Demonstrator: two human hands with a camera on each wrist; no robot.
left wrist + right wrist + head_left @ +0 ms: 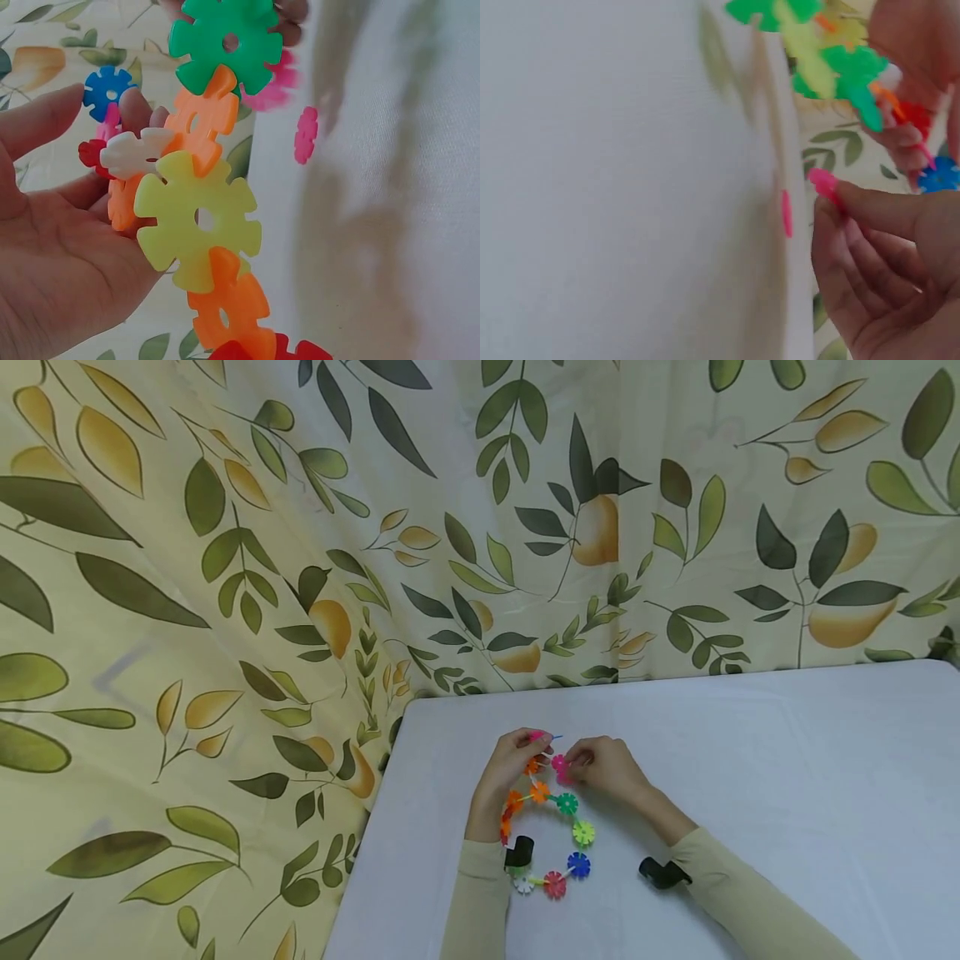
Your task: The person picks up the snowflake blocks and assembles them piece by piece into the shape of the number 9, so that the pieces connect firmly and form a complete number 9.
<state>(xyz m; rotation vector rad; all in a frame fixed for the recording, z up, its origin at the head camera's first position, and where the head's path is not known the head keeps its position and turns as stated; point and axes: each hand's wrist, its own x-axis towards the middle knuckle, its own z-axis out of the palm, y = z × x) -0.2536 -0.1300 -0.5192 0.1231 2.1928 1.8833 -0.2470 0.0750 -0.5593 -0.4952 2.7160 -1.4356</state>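
Observation:
A chain of notched flower-shaped plastic discs in several colours (pixel 583 834) curves in a ring on the table. My left hand (pixel 501 772) holds the chain's far end; in the left wrist view its thumb and fingertips pinch a blue disc (pixel 110 93). White (pixel 135 154), red and orange discs sit beside those fingers, joined edge to edge. To the right, my right hand (pixel 609 770) pinches a small pink disc (pixel 824 180) between thumb and forefinger, apart from the blue disc (pixel 939 175). Another pink disc (pixel 787 214) lies by itself on the table.
The white-covered table (pixel 787 777) extends to the right of the hands. A leaf-patterned curtain (pixel 420 552) hangs behind and to the left. Black wrist devices (pixel 663 872) sit at both sleeves.

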